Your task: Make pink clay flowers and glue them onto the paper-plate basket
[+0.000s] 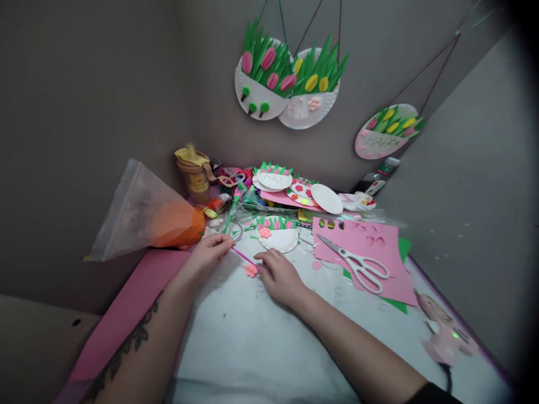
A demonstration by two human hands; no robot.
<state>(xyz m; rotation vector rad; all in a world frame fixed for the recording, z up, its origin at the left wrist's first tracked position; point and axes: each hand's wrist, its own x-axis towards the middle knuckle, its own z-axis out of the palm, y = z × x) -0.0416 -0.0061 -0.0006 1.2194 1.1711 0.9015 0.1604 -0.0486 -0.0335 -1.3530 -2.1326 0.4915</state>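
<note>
A thin bright pink stick (243,256) stretches between my two hands, just above the white work surface. My left hand (211,250) pinches its upper left end between thumb and fingertips. The other end meets the bent fingers of my right hand (281,276), which look closed around it. Directly below the stick, beside my right thumb, is a small coral-pink flower (251,271); whether the thumb touches it I cannot tell. Just beyond my hands lies a small white paper-plate pocket (278,240) with green paper grass, pink tulips and a coral flower.
White-handled scissors (364,268) rest on pink foam sheets (393,255) at the right. A pink glue gun (442,336) lies near the right edge. At the left stand a clear bag with orange contents (177,221) and a lidded cup (194,177). Plate crafts (273,179) crowd the back.
</note>
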